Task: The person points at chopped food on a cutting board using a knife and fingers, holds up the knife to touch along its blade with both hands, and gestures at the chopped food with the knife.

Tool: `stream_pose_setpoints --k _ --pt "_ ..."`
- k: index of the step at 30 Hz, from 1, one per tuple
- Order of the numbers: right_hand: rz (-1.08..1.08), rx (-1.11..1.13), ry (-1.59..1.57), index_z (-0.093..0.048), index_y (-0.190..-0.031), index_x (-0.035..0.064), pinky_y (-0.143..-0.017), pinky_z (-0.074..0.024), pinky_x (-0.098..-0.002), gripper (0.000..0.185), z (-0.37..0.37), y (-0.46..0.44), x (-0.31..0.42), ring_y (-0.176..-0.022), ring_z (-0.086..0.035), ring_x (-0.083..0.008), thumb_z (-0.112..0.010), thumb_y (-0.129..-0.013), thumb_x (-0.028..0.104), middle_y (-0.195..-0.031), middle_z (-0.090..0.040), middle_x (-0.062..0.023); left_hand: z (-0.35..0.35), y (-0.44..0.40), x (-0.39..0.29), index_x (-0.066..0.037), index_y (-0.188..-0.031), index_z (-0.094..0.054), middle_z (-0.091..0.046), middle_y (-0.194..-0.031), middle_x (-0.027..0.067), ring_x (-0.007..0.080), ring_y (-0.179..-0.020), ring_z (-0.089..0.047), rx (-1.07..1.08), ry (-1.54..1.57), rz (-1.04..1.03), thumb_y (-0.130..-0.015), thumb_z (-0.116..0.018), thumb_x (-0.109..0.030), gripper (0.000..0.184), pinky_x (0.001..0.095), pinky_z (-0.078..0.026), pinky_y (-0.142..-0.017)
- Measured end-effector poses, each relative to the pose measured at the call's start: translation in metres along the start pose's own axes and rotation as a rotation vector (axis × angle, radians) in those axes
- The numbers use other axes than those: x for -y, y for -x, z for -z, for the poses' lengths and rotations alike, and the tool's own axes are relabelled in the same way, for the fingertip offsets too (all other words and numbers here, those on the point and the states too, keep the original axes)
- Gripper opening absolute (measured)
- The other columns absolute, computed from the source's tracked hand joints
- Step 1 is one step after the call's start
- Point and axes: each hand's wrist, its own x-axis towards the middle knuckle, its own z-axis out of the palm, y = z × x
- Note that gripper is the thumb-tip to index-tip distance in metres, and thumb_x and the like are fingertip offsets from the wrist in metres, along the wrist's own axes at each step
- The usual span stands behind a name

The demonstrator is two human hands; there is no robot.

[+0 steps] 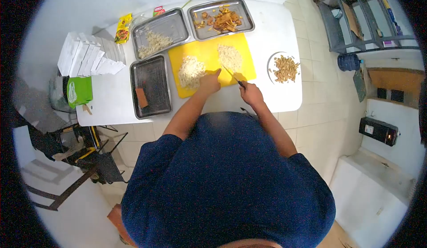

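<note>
On the yellow cutting board [209,54] lie two piles of pale chopped food, a larger pile [191,72] at left and a flatter, finer pile [230,57] at right. My right hand [252,95] is closed around the black handle of a knife [232,75], its blade slanting up and left to the near edge of the finer pile. Beside the larger pile, my left hand [210,83] rests at the board's near side, index finger stretched toward the blade. Nothing shows in that hand, though its other fingers are partly hidden.
Around the board are a tray of pale shreds [183,24], a tray of browned pieces [251,25] and a dark tray [151,76] holding a reddish-brown block [141,97]. A plate of browned bits [286,68] stands right. White folded boxes [73,54] and a green bag [80,91] sit left.
</note>
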Motion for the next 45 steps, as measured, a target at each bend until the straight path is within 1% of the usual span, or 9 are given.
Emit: stream_pose_setpoints --k 4,10,13,22,25,29,40,43,45 --pt "-0.008 0.012 0.036 -0.062 -0.110 0.0063 -0.076 -0.0521 -0.0511 0.030 -0.003 0.000 0.004 -0.084 -0.065 -0.0431 -0.053 -0.091 0.028 -0.090 -0.067 -0.0245 0.006 -0.002 -0.003 -0.026 -0.151 -0.025 -0.065 -0.113 0.0192 0.0371 -0.102 -0.064 0.116 0.040 0.057 -0.079 -0.061 -0.027 0.081 0.0532 -0.051 -0.085" --pt "-0.006 0.013 0.085 -0.061 -0.112 0.0072 -0.076 -0.0521 -0.0514 0.030 -0.005 -0.003 0.005 -0.083 -0.065 -0.0426 -0.053 -0.091 0.027 -0.089 -0.067 -0.0238 -0.008 -0.011 0.006 -0.032 -0.153 -0.019 -0.061 -0.123 0.0176 0.0342 -0.116 -0.058 0.160 0.106 0.075 -0.079 -0.057 -0.025 0.083 0.0511 -0.046 -0.096" --pt "0.010 0.005 0.056 -0.061 -0.112 0.0071 -0.076 -0.0521 -0.0516 0.030 -0.004 -0.002 0.005 -0.083 -0.065 -0.0423 -0.053 -0.091 0.027 -0.089 -0.067 -0.0239 -0.017 -0.016 0.014 -0.032 -0.153 -0.018 -0.062 -0.123 0.0171 0.0344 -0.114 -0.059 0.130 0.104 0.038 -0.080 -0.057 -0.026 0.083 0.0513 -0.047 -0.094" --pt "-0.011 0.012 -0.015 -0.061 -0.112 0.0058 -0.078 -0.0512 -0.0519 0.033 -0.005 -0.001 -0.001 -0.085 -0.064 -0.0433 -0.052 -0.091 0.029 -0.091 -0.067 -0.0245 -0.023 -0.010 0.018 -0.030 -0.154 -0.013 -0.068 -0.101 0.0207 0.0364 -0.092 -0.066 0.083 0.084 -0.014 -0.079 -0.057 -0.024 0.087 0.0474 -0.052 -0.082" --pt "-0.013 0.014 -0.066 -0.063 -0.113 0.0054 -0.080 -0.0511 -0.0511 0.034 -0.004 0.001 -0.001 -0.087 -0.064 -0.0434 -0.053 -0.090 0.029 -0.093 -0.067 -0.0249 -0.027 -0.014 0.021 -0.030 -0.154 -0.013 -0.068 -0.101 0.0218 0.0373 -0.092 -0.066 0.121 0.120 -0.003 -0.079 -0.056 -0.024 0.086 0.0479 -0.053 -0.081" --pt "0.000 0.016 -0.066 -0.064 -0.114 0.0049 -0.081 -0.0513 -0.0501 0.035 -0.013 -0.002 -0.008 -0.087 -0.064 -0.0428 -0.054 -0.090 0.029 -0.093 -0.067 -0.0251 -0.039 -0.022 0.030 -0.030 -0.154 -0.014 -0.067 -0.101 0.0233 0.0383 -0.091 -0.066 0.035 0.113 -0.075 -0.079 -0.056 -0.023 0.086 0.0486 -0.053 -0.081" --pt "-0.015 0.050 -0.060 -0.063 -0.120 0.0063 -0.084 -0.0510 -0.0482 0.038 -0.007 0.003 -0.006 -0.091 -0.064 -0.0413 -0.055 -0.090 0.028 -0.098 -0.067 -0.0248 -0.005 -0.008 0.013 -0.021 -0.150 -0.028 -0.067 -0.092 0.0256 0.0409 -0.085 -0.066 -0.013 0.157 -0.095 -0.077 -0.057 -0.021 0.079 0.0504 -0.053 -0.080" --pt "-0.015 0.053 -0.075 -0.063 -0.120 0.0062 -0.084 -0.0508 -0.0480 0.038 -0.004 0.006 -0.005 -0.091 -0.064 -0.0412 -0.055 -0.090 0.028 -0.099 -0.067 -0.0245 0.002 -0.014 0.010 -0.030 -0.152 -0.021 -0.064 -0.114 0.0251 0.0425 -0.100 -0.063 0.182 0.140 0.006 -0.083 -0.056 -0.029 0.078 0.0535 -0.051 -0.086" --pt "-0.010 0.052 -0.085 -0.063 -0.120 0.0060 -0.084 -0.0508 -0.0481 0.038 -0.003 0.005 -0.004 -0.091 -0.064 -0.0414 -0.055 -0.090 0.028 -0.099 -0.067 -0.0243 -0.002 -0.014 0.011 -0.026 -0.150 -0.027 -0.066 -0.102 0.0241 0.0401 -0.091 -0.065 0.098 0.114 -0.022 -0.080 -0.055 -0.026 0.076 0.0511 -0.052 -0.082"
